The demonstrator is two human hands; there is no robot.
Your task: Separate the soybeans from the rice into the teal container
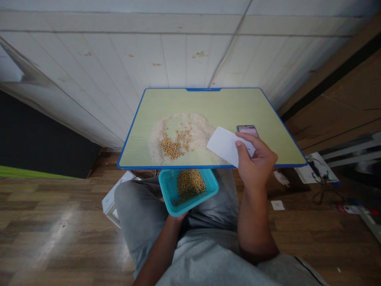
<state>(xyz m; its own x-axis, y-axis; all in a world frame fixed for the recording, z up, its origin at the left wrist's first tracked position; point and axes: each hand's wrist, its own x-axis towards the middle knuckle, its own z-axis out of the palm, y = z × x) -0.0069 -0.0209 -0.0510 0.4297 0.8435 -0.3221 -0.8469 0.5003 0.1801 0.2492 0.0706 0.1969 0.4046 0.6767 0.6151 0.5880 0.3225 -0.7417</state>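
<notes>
My right hand (pixel 256 161) is closed on a white card (pixel 224 145), holding it tilted over the right part of the small table (pixel 226 104). My left hand (pixel 177 217) is almost hidden under a teal square tray (pixel 170 186) that it holds just below the table's front edge, above my lap. The tray carries a heap of yellow beans (pixel 189 184). On the table lies a spread of white rice (pixel 178 127) with more yellow beans (pixel 175 145) mixed into its middle.
A phone (pixel 247 129) with a lit screen lies on the table behind my right hand. A white wall stands behind the table, brown boards lean at right, and cables and papers lie on the wooden floor at right.
</notes>
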